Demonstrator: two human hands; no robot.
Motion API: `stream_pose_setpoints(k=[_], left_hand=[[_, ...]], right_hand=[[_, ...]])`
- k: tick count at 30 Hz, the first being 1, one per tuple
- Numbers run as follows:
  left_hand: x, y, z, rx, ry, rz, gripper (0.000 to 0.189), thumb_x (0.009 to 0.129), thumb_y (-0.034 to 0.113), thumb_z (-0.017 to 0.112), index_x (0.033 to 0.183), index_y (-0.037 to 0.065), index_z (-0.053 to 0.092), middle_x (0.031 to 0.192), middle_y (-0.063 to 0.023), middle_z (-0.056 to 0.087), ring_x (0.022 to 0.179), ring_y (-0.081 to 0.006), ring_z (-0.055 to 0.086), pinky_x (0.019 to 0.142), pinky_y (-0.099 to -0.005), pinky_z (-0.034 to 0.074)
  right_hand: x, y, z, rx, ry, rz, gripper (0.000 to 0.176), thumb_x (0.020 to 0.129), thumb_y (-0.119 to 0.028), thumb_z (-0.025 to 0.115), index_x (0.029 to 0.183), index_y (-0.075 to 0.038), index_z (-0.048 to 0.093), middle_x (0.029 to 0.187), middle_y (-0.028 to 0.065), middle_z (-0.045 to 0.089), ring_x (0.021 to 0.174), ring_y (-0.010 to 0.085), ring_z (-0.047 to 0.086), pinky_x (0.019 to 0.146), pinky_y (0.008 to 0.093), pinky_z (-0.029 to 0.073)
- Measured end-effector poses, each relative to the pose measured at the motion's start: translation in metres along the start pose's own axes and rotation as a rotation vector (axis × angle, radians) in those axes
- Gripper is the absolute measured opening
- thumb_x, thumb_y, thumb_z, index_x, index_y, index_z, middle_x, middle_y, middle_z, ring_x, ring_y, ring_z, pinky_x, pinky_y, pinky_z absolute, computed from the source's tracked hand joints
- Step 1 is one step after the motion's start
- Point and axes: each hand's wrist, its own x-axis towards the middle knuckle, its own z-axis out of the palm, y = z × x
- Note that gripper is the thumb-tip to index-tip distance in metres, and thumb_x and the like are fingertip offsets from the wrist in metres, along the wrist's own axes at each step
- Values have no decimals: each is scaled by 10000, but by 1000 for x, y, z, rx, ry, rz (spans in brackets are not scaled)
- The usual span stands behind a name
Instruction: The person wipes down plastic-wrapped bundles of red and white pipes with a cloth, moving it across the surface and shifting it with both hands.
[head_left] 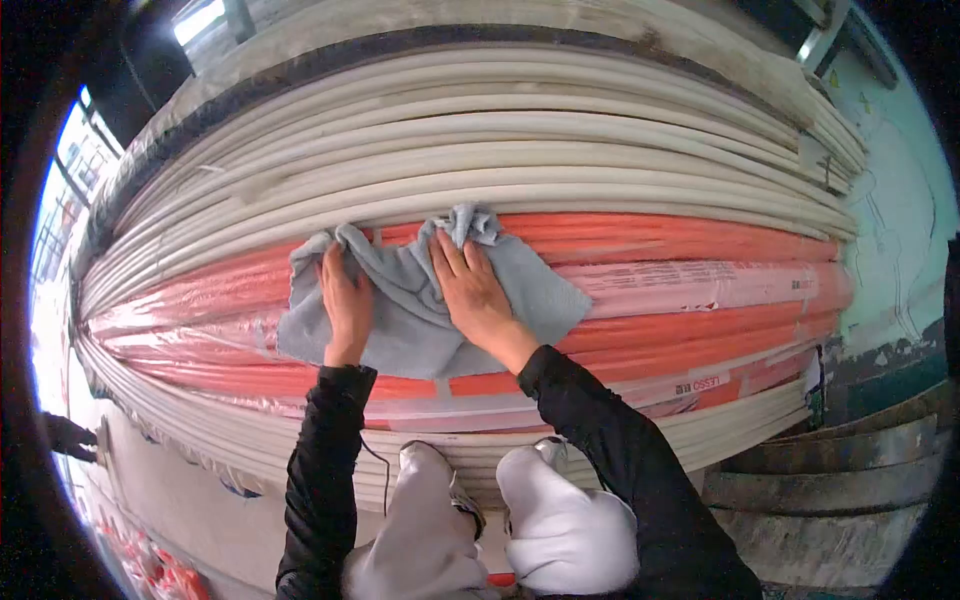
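A crumpled grey cloth (410, 340) lies over red plastic-wrapped bundles (640, 235). My left hand (345, 305) rests on the cloth's left part, fingers pointing away from me and thumb apart. On its upper middle, my right hand (478, 295) lies palm down with the fingers slightly spread. Folds rise between the two hands, and a bunched end of cloth (475, 222) stands just beyond my right fingertips. Both palms are hidden from view.
Long cream-coloured pipes (500, 155) run behind the red bundles, with more in front by my knees. Dark curved boards (820, 490) lie at the lower right, beside a pale green wall (890, 200). At the far left a person's dark-clothed leg (68, 437) shows.
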Motion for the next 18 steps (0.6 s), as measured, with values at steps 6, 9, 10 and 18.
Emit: stream_pose_setpoints(k=[6,9,10,18], left_hand=[[-20,49,16,86,-112,165,656,788,-70,605,1418,-3,434,1404,-320,456,1358,-497,376,1189,-538,273],[-27,70,27,113,-188,271,618,781,-82,583,1386,-17,472,1385,-322,469,1353,-494,379,1157,-524,320],[-31,79,32,67,-209,272,588,788,-74,572,1367,-22,491,1377,-320,473,1341,-493,389,1146,-518,335],[-55,120,47,-19,-321,441,525,843,38,566,1360,-16,496,1253,-213,595,1299,-422,450,1146,-491,345]], right_hand=[[-18,35,-21,38,31,-32,573,839,-3,532,1412,-6,515,1533,165,411,1320,397,436,1125,483,366],[-32,61,-28,-14,42,24,568,839,-27,539,1407,-19,527,1537,169,409,1298,392,451,1118,497,366],[-36,67,-36,-69,-1,80,572,849,-48,540,1421,-43,519,1524,159,438,1289,388,475,1124,497,366],[-74,110,-57,-337,-22,392,673,897,-119,579,1522,-24,347,1609,157,287,1359,415,407,1156,532,312]])
